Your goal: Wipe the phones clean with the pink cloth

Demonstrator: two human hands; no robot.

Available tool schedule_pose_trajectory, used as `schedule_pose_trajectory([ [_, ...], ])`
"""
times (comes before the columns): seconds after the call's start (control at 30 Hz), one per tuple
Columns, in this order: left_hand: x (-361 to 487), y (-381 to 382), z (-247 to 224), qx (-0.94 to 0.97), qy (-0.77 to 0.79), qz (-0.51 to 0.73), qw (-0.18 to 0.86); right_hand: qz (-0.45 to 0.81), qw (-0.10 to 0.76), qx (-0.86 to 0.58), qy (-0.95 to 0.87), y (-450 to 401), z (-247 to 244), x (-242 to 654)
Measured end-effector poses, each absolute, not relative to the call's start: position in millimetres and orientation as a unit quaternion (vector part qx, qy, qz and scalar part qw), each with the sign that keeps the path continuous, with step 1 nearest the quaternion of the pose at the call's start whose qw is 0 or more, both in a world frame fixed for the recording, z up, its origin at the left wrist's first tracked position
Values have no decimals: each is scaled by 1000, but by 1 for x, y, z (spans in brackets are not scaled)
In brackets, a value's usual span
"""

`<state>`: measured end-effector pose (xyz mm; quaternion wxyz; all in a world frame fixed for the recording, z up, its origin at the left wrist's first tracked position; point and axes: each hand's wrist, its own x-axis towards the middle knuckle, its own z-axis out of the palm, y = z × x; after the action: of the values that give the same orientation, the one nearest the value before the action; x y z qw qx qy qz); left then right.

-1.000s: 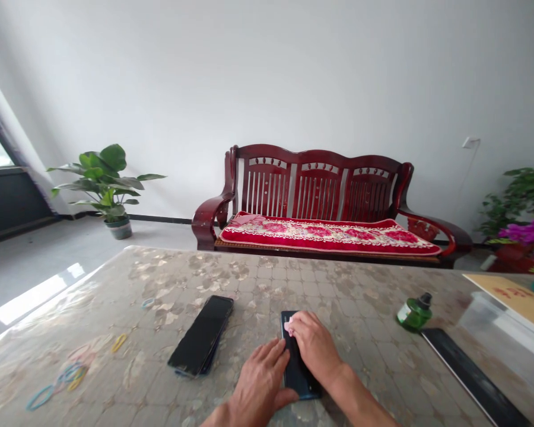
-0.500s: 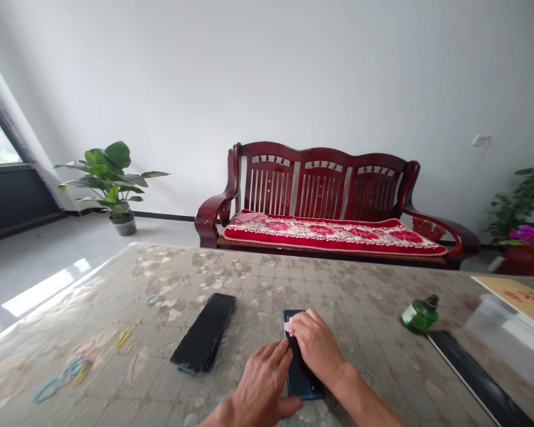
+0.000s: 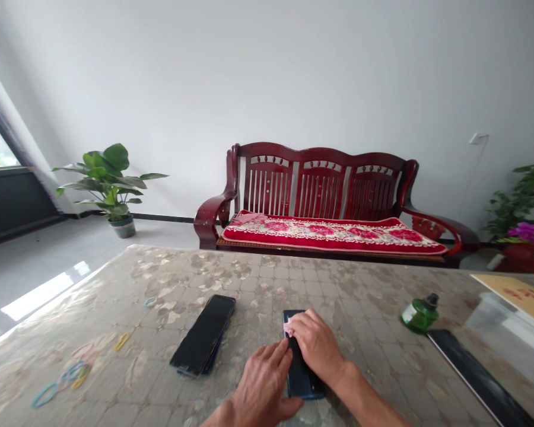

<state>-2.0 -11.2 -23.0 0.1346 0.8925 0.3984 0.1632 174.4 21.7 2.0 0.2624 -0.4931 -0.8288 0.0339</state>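
Observation:
A dark blue phone (image 3: 299, 382) lies on the patterned tablecloth right under my hands. My right hand (image 3: 318, 344) has its fingers pinched on a small pink cloth-like piece (image 3: 288, 327), pressed against the phone's upper left part; its exact kind is hard to make out. Stretched flat, my left hand (image 3: 267, 376) rests along the phone's left edge, with its fingertips close to the right hand's and its thumb near the phone's lower end. Further left, a black phone (image 3: 204, 335) lies on top of another with a blue edge.
Several coloured rubber bands (image 3: 75, 373) are scattered at the left. A green bottle (image 3: 420, 314) with a black cap stands at the right, near a long black strip (image 3: 476, 373) and a clear plastic box (image 3: 493, 314). Behind the table is a red wooden bench (image 3: 320, 190).
The hands, the phone and the pink piece stay in almost the same place. Only a slight shift of the camera view shows.

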Motion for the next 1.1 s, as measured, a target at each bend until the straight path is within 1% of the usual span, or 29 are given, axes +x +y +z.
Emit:
schedule_pose_trajectory([
  [0.23, -3, -11, -26, 893, 400, 162, 128, 8, 278, -526, -804, 43, -1, 180],
  [0.53, -4, -11, -20, 893, 400, 155, 134, 43, 295, -513, -805, 16, -3, 186],
  [0.8, -5, -10, -21, 894, 401, 151, 132, 37, 308, -531, -788, 46, -7, 187],
  [1.1, -6, -10, -22, 897, 394, 165, 115, 39, 288, -507, -811, 21, -5, 196],
])
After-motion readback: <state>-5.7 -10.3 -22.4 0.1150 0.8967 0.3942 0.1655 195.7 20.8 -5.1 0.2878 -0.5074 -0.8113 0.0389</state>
